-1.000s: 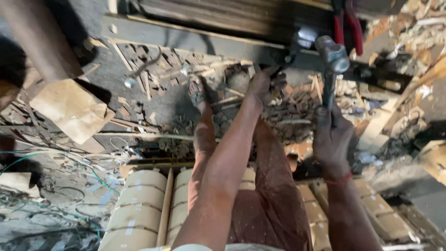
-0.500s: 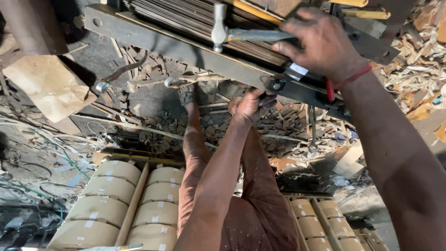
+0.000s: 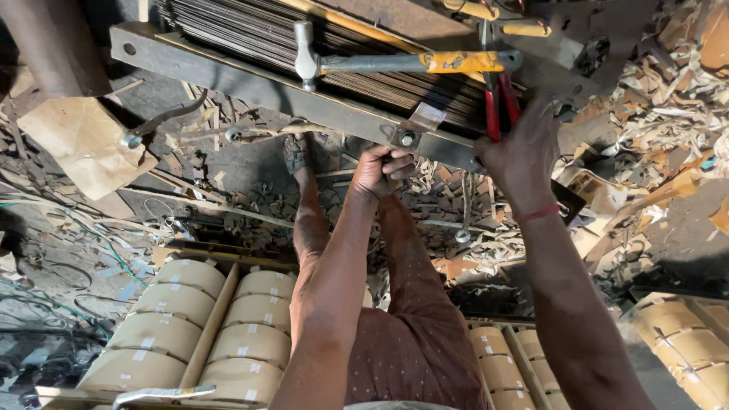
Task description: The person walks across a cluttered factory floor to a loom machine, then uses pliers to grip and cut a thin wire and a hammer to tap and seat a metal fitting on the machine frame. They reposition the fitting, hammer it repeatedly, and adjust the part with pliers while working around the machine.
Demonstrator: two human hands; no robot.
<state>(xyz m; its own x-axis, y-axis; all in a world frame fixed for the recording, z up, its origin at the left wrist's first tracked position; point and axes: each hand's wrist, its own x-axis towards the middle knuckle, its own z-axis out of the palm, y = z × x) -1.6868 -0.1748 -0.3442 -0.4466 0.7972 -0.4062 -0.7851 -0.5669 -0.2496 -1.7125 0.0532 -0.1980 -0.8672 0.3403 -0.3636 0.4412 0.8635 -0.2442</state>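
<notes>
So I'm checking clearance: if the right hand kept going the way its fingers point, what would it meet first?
Probably the red-handled pliers: the right hand reaches up toward them, fingertips almost at the handles. Just beyond lies the hammer on the plate stack. Depth is hard to judge.

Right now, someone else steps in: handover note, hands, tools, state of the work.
Left hand: closed around the lower edge of the steel clamp bar, just below its bolt.
Right hand: empty, fingers spread, at the red-handled pliers by the bar's right end; grip not closed.
Hammer: set down across the stack of thin metal sheets, nobody holding it.
Done: hammer put aside since a moment ago, when the right hand held it.
Left: bolt is in the bar; whether it is tight cannot be told.
Under the frame: wound coils, scrap on the floor.
</notes>
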